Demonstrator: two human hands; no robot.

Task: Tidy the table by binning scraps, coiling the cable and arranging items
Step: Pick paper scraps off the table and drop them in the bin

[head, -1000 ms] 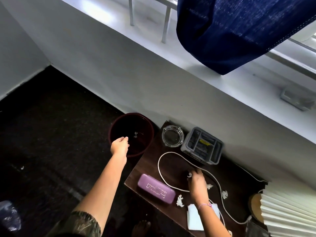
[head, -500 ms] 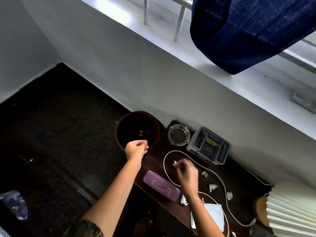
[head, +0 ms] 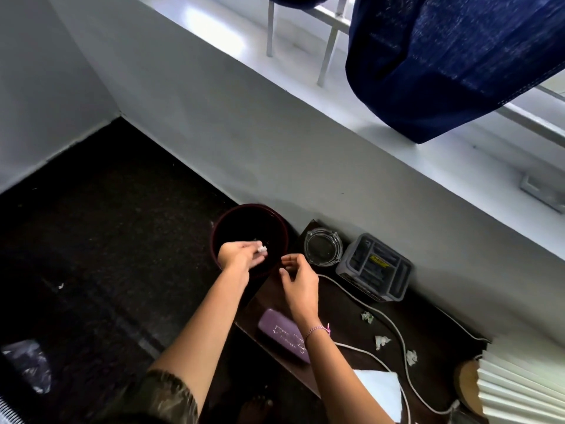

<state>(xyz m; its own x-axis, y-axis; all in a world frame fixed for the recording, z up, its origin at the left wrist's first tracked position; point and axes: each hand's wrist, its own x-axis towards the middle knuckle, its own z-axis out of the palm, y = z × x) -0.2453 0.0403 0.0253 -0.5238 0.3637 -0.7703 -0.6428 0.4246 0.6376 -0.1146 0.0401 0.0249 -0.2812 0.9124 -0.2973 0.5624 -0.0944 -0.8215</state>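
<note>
Left hand point(head: 237, 257) with small crumpled white scrap point(head: 262, 249) above dark round bin point(head: 233, 211)

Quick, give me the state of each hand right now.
Left hand: pinches a paper scrap over the bin.
Right hand: fingers loosely curled, nothing visible in it.

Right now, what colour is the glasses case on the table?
The glasses case is purple with pale lettering, seen best in the head view.
</note>
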